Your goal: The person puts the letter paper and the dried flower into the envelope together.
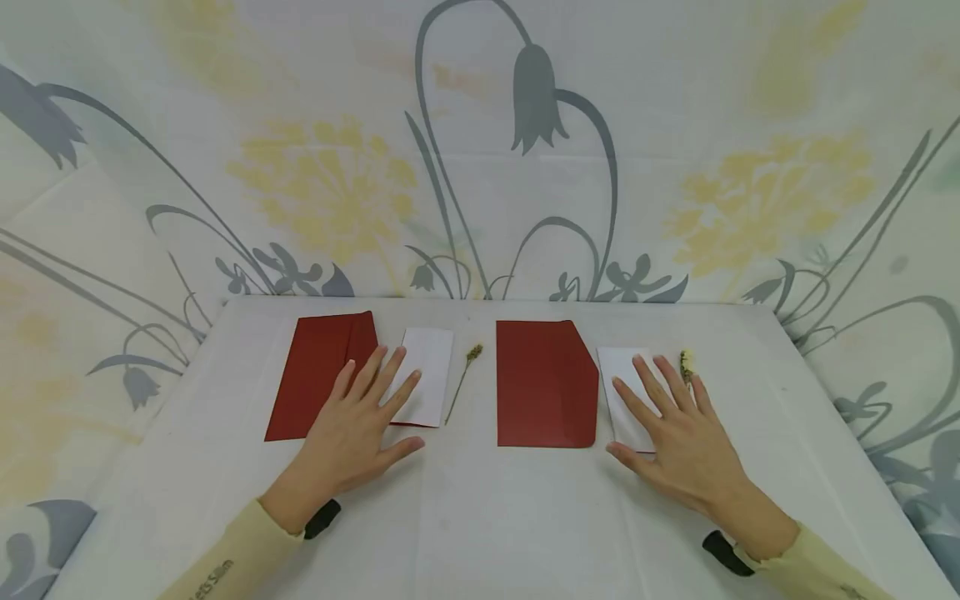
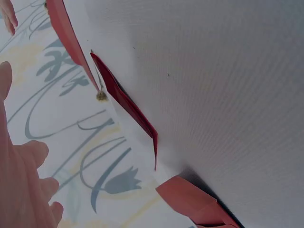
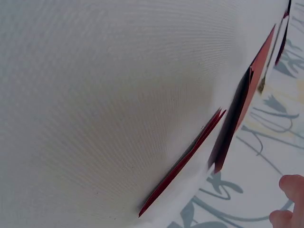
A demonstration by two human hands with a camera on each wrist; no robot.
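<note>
My left hand [image 1: 352, 433] is spread flat, fingers straight and holding nothing, over the left red envelope [image 1: 300, 383] and a white folded card [image 1: 429, 375]. To the right of that card lies a dried flower stem [image 1: 462, 379]. A second red envelope [image 1: 543, 387] lies in the middle, its angled flap toward the right. My right hand [image 1: 686, 446], fingers also spread and holding nothing, partly covers another white card [image 1: 622, 379]. Beyond its fingertips shows a pale dried flower [image 1: 686, 363], its stem hidden. In the left wrist view the left hand [image 2: 23, 175] appears away from the tabletop.
All the paper pieces lie on a white-covered table [image 1: 480, 517]. A floral-printed cloth [image 1: 480, 208] rises behind the table and along both sides. Each wrist wears a black band, such as the left one [image 1: 322, 518].
</note>
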